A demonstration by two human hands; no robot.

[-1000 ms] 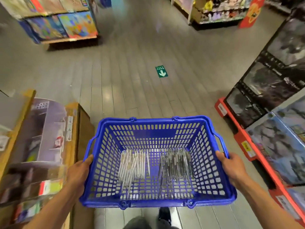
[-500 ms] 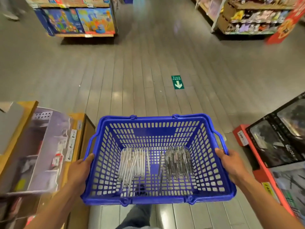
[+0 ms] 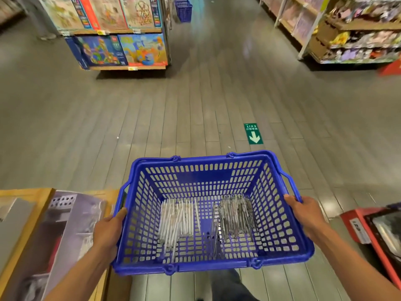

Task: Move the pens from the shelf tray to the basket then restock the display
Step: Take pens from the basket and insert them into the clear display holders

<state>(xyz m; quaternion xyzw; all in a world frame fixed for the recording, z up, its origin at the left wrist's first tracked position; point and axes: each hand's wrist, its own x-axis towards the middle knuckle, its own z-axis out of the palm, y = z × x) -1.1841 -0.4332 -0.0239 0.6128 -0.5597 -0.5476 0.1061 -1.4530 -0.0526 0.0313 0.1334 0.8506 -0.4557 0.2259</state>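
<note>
Ahead, the grey plank floor point(image 3: 152, 127) lies open between far toy shelves point(image 3: 121, 33), and the blue basket point(image 3: 204, 177) is carried level so nothing slides. Left hand point(image 3: 108, 231) and right hand point(image 3: 308, 216) clamp opposite rims, fingers curled around them, sharing the load. Inside, white pens point(image 3: 175, 220) lie left and dark pens point(image 3: 236, 216) right, apparently kept sorted for restocking.

Grey plank floor point(image 3: 152, 118), glossy w/ light patches. Green exit sticker point(image 3: 253, 133) w/ white arrow lay flat on it, just beyond the held basket. Wooden shelf unit point(image 3: 121, 31) stood on floor far left, stacked w/ colourful boxes. A small blue basket point(image 3: 183, 9) sat on floor at far end of aisle. Shelving point(image 3: 351, 33) far right, blurred goods. Low wooden display point(image 3: 26, 224) near left carried a grey boxed item point(image 3: 65, 231). Red-edged display point(image 3: 377, 237) near right.
</note>
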